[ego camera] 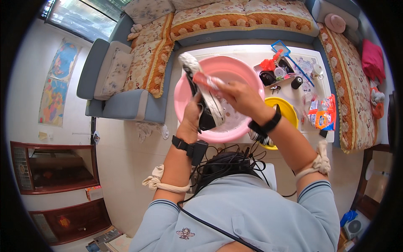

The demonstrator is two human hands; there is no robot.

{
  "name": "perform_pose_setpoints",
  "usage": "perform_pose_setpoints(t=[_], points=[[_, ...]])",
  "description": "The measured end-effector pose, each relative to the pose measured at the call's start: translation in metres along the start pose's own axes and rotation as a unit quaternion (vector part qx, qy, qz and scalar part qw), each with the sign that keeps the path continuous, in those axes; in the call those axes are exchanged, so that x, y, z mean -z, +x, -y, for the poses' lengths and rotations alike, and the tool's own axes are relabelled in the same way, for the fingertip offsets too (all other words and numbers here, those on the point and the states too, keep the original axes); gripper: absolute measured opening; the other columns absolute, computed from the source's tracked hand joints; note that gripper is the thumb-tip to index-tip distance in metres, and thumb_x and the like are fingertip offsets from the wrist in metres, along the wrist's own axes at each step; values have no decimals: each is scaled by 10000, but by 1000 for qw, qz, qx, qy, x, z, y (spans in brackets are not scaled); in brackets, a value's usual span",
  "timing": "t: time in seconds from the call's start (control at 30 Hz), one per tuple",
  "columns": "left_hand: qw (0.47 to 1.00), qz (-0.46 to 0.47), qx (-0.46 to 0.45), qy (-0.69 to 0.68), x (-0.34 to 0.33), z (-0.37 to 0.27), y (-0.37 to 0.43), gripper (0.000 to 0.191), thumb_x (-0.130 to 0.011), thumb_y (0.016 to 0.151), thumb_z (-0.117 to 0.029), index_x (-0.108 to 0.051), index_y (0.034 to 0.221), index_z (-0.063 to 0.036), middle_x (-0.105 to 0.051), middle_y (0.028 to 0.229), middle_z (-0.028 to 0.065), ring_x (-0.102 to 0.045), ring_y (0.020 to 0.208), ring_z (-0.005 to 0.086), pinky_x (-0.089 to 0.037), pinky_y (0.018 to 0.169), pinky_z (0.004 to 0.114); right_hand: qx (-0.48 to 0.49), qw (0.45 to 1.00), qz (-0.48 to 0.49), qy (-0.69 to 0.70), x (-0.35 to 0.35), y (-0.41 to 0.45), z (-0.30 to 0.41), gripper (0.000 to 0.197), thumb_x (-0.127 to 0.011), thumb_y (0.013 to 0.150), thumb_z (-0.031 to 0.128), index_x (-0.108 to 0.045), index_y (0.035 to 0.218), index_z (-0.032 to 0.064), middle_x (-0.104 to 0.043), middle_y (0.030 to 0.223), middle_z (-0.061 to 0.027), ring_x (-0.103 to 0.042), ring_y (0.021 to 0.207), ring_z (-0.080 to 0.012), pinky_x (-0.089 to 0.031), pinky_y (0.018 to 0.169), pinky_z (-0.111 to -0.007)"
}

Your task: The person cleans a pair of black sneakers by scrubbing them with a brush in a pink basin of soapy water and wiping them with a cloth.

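My left hand (190,115) grips a black shoe with a white rubber sole (211,105), raised and tilted over a large pink plastic basin (256,74). In my right hand (247,99) is a reddish scrubbing brush (203,78), blurred, lying across the white side of the sole. Its bristles are hard to make out. Sudsy water (234,121) stands in the basin below. To the right, partly behind my right forearm, a yellow basin (292,110) holds another black-and-white shoe (257,138), mostly covered from view.
The white table (229,49) also bears a tray of small items (279,73), a blue-handled net (299,70), a black bottle (296,83), a mug (317,71) and an orange detergent bag (322,113). Sofas (151,60) flank it. Black cables (234,154) loop near my lap.
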State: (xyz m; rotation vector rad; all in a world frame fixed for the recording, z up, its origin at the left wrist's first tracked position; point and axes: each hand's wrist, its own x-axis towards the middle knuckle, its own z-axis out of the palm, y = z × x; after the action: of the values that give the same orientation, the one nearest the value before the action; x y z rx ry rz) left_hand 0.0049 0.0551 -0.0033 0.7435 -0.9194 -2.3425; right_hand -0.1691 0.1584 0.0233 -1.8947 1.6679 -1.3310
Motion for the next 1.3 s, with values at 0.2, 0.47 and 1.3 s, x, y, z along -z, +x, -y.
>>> perform_pose_setpoints(t=[0.2,0.47,1.3], points=[[991,-90,91,-31,12,-10,-11,448,-373,1008,-291,-444,1284,55,-610,1108,229,-651,930,315,-565,799,440,28,990,135,-16,2,-36,8,441,-524,911,158,-506,1341,254,-635,808,-139,-620,700,-338,-481,605,-419],[990,-37,134,9,9,1,-7,385,-420,989,-261,-536,1188,48,-647,1013,177,-663,869,298,-564,764,433,26,999,39,-24,-7,-4,-12,402,-631,876,180,-583,1275,201,-601,772,-149,-600,688,-330,-465,612,-422],[965,-132,224,-37,34,17,-12,316,-405,977,-240,-574,1084,4,-664,845,167,-667,681,295,-571,610,412,-104,980,161,-45,-18,0,-29,577,-493,922,161,-343,1439,370,-633,817,-153,-645,767,-326,-504,698,-432]])
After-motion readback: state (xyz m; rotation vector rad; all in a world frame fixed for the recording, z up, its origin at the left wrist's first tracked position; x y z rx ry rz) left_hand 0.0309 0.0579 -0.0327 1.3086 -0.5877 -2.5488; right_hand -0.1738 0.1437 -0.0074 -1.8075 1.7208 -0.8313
